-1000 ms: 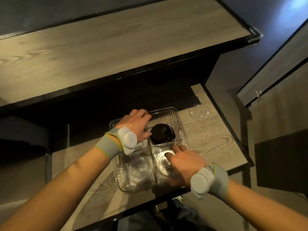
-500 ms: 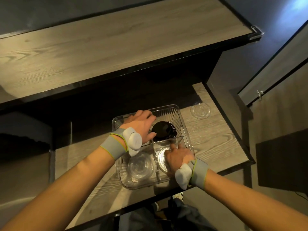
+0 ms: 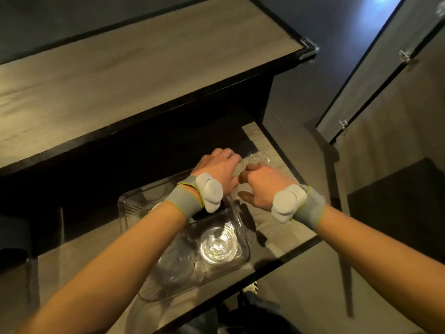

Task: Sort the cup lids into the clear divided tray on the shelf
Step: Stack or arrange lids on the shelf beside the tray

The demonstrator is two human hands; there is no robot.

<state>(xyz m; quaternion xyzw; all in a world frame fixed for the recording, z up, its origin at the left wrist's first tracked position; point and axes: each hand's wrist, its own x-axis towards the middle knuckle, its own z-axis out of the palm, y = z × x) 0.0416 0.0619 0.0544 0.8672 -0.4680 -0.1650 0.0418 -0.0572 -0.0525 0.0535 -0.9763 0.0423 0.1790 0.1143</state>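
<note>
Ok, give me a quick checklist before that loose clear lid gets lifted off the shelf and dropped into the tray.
1. Loose clear lid within reach on the lower shelf, beyond the tray: ok.
2. Left hand at the lid: ok, fingers reach its edge.
3. Right hand gripping it: cannot tell, fingers curled beside it, blurred.
4. Clear divided tray sitting flat on the shelf: ok.
5. Near right compartment free: not ok, a clear lid in the tray already lies there.
6. Far compartments' contents: cannot tell, arms cover them.
</note>
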